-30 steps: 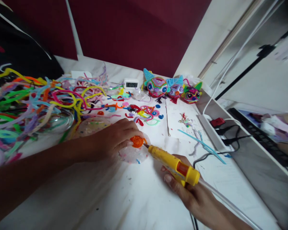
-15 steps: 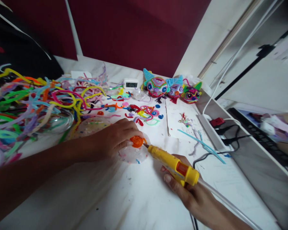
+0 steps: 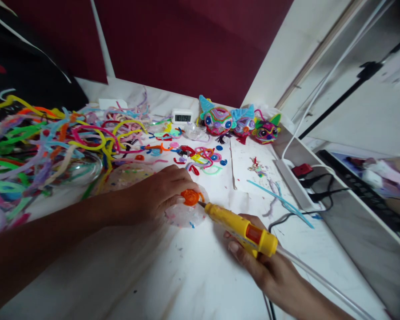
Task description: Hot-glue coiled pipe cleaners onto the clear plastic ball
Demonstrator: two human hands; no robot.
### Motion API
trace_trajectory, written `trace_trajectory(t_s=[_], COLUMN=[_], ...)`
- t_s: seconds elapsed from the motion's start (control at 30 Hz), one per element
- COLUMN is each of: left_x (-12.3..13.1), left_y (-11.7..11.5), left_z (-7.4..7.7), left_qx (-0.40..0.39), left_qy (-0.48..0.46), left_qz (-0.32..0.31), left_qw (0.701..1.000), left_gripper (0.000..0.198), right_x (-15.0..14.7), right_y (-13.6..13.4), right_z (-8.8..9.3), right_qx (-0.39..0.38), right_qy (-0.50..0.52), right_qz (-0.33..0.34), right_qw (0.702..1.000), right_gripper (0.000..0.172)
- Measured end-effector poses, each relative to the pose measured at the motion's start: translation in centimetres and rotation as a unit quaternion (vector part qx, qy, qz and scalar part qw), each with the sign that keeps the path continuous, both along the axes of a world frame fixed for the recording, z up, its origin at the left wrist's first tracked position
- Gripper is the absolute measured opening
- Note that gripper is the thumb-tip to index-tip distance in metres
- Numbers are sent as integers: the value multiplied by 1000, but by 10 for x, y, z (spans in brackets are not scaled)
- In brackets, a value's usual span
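Note:
My left hand (image 3: 163, 191) is closed on an orange pipe-cleaner coil (image 3: 190, 197), a flat spiral with a short loose end at its right. Beneath the coil lies a clear, round plastic piece (image 3: 186, 218) speckled with coloured bits. My right hand (image 3: 263, 262) grips a yellow hot glue gun (image 3: 235, 222), its nozzle tip at the right edge of the coil; whether it touches cannot be made out. A long clear glue stick (image 3: 323, 284) sticks out of the gun's back end.
A heap of colourful pipe cleaners (image 3: 53, 142) fills the left. Decorated animal heads (image 3: 218, 120) stand at the back beside a white digital timer (image 3: 182, 116). Small coiled pieces (image 3: 200, 155) lie mid-table. At right are a power strip (image 3: 298, 182), a black cord (image 3: 280, 220) and blue pipe cleaners (image 3: 283, 202).
Hardly anything differs. The glue gun's nozzle has dipped very slightly beside the orange coil, and my left hand holds its place.

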State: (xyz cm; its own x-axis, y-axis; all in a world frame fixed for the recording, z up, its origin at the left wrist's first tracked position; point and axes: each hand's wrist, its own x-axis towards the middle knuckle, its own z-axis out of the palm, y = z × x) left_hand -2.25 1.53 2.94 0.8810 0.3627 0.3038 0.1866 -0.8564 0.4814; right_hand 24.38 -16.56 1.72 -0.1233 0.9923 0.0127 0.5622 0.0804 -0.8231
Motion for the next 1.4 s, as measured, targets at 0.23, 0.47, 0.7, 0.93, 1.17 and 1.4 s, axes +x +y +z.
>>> trace_trajectory(t_s=[0.23, 0.47, 0.7, 0.93, 1.17, 1.4], left_x=[-1, -1, 0, 1, -1, 0], left_y=[0, 1, 1, -1, 2, 2], left_z=[-4, -6, -1, 3, -5, -2], left_qx=[-7, -12, 0, 9, 11, 10], left_qy=[-14, -10, -2, 8, 3, 9], left_qz=[1, 5, 0, 8, 7, 6], left_qw=[1000, 1000, 1000, 1000, 1000, 1000], left_gripper=[37, 36, 38, 38, 36, 36], right_x=[1, 0, 1, -3, -6, -6], right_y=[-1, -2, 0, 7, 9, 3], right_z=[-4, -3, -2, 2, 3, 7], right_qx=[21, 19, 4, 16, 33, 33], right_qy=[-6, -13, -21, -17, -45, -41], right_qz=[0, 0, -24, -25, -28, -8], right_qw=[1000, 1000, 999, 999, 998, 999], right_gripper=[26, 25, 24, 22, 25, 24])
